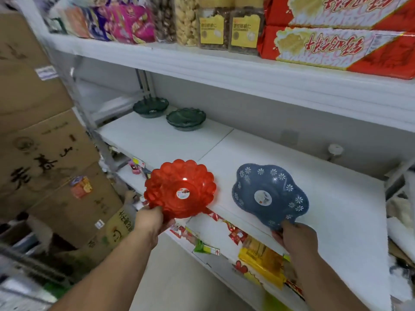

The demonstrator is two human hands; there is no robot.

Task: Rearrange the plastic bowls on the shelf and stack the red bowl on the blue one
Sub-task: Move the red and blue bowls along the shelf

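Left fingers: mostly hidden under the red bowl [180, 189].
Right fingers: hidden beneath the blue bowl [270, 195].
Bowl stickers: print too small to read.
Red boxes [343, 34]: cut off by the top and right edges.
Lower left: blurred clutter.

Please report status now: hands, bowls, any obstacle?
Left hand grips red bowl. Right hand grips blue bowl. Not stacked. Nothing between them.

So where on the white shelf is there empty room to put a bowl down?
The white shelf is bare between the two green bowls at the back and the red bowl and blue bowl in front, and to the right past the blue one. The left hand and right hand fill the front edge. The upper shelf is packed with snacks.
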